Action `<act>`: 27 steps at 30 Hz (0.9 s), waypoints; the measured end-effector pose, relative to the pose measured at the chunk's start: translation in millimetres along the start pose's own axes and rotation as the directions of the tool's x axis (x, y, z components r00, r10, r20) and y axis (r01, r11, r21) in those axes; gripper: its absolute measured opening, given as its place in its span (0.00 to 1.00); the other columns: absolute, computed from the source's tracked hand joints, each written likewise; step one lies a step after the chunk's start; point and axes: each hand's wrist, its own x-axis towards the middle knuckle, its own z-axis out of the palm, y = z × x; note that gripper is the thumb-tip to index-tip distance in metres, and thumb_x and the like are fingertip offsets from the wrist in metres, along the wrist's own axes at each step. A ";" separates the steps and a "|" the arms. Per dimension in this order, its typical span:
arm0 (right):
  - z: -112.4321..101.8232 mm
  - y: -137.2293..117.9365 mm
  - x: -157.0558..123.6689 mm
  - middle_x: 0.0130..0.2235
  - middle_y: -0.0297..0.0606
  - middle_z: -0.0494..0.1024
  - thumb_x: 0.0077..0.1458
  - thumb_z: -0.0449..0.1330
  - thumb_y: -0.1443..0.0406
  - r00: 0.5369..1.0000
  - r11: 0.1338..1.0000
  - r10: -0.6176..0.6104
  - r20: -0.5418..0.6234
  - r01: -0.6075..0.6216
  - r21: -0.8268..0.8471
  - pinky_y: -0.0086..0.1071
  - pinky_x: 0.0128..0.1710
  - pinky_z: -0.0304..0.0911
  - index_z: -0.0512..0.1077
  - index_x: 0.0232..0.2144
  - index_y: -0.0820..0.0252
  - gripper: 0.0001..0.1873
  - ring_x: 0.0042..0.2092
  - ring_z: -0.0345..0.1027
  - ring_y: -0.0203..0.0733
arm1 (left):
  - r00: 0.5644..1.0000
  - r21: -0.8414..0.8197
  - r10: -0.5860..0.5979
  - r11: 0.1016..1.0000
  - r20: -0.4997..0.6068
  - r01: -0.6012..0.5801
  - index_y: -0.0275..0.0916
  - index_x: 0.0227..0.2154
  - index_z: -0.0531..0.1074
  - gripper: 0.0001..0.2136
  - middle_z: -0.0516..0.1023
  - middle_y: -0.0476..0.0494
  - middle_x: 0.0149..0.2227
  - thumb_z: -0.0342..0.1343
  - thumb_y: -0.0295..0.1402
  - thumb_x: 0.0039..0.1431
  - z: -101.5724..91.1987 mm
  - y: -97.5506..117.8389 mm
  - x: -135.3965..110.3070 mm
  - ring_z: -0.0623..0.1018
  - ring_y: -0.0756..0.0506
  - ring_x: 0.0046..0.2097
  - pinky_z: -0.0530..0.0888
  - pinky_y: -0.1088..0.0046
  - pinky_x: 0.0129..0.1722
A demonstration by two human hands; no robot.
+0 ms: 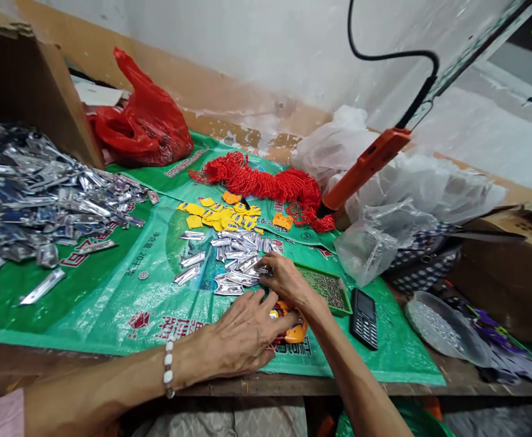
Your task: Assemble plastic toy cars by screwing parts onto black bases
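Silver pieces [228, 289] | nearest lie left-right lengthwise | right grip [286, 279] beside, left grip [246, 326] over orange piece [297, 333] | closure: can't tell

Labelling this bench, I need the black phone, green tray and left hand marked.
Black phone [365, 323], head view: its keypad.
Green tray [346, 296], head view: right rim.
Left hand [242, 328], head view: its back.

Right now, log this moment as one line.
left hand: on orange piece | right hand: at silver pieces | nearby: green tray, black keypad phone
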 end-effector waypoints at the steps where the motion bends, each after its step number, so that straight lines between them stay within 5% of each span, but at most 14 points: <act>1: 1.1 1.4 0.5 0.46 0.40 0.77 0.62 0.61 0.58 1.000 1.000 -0.005 0.016 0.005 0.005 0.44 0.47 0.71 0.73 0.44 0.62 0.14 0.46 0.73 0.42 | 1.000 -0.004 -0.009 1.000 0.006 0.009 0.50 0.66 0.53 0.30 0.64 0.33 0.59 0.54 0.30 0.62 0.2 -0.1 -0.7 0.70 0.29 0.58 0.73 0.45 0.53; 6: -8.0 -6.1 -10.0 0.40 0.43 0.79 0.63 0.58 0.65 0.999 0.993 -0.019 -0.046 0.024 0.112 0.40 0.47 0.68 0.77 0.36 0.62 0.09 0.42 0.73 0.42 | 1.000 -0.017 0.003 1.000 -0.005 -0.003 0.54 0.66 0.53 0.32 0.63 0.35 0.61 0.53 0.27 0.60 10.1 -7.4 -4.5 0.68 0.29 0.61 0.72 0.46 0.56; 9: -24.5 -12.9 -21.5 0.36 0.42 0.80 0.61 0.58 0.64 0.990 0.971 0.023 -0.138 0.011 0.239 0.36 0.41 0.66 0.79 0.33 0.59 0.10 0.38 0.72 0.41 | 1.000 -0.068 -0.021 0.997 -0.021 0.020 0.45 0.67 0.50 0.35 0.62 0.32 0.64 0.57 0.31 0.58 11.4 -14.4 -3.7 0.64 0.30 0.65 0.68 0.48 0.61; 15: -50.0 -19.6 -60.3 0.22 0.32 0.72 0.56 0.61 0.51 0.939 0.803 0.267 -0.219 -0.091 0.589 0.27 0.19 0.56 0.79 0.37 0.62 0.19 0.21 0.61 0.33 | 0.986 -0.389 -0.155 0.905 0.067 0.169 0.37 0.53 0.67 0.27 0.78 0.39 0.47 0.64 0.39 0.51 -19.5 -28.6 11.4 0.78 0.38 0.46 0.75 0.62 0.45; 21: -31.2 -30.4 -106.8 0.20 0.31 0.69 0.46 0.71 0.52 0.907 0.554 0.397 -0.138 -0.116 0.824 0.26 0.15 0.53 0.79 0.33 0.61 0.19 0.19 0.58 0.31 | 0.976 -0.688 -0.121 0.693 0.184 0.215 0.39 0.49 0.75 0.24 0.79 0.48 0.38 0.65 0.43 0.49 -33.5 -42.5 18.3 0.77 0.43 0.39 0.71 0.71 0.37; 27: -1.0 -47.7 -129.2 0.31 0.34 0.74 0.53 0.68 0.56 0.895 0.337 0.436 -0.099 -0.060 0.940 0.27 0.21 0.67 0.77 0.35 0.57 0.11 0.26 0.67 0.33 | 0.964 -0.695 -0.212 0.669 0.161 0.263 0.37 0.53 0.74 0.27 0.80 0.43 0.45 0.59 0.50 0.56 -28.7 -39.5 19.3 0.77 0.41 0.42 0.72 0.67 0.41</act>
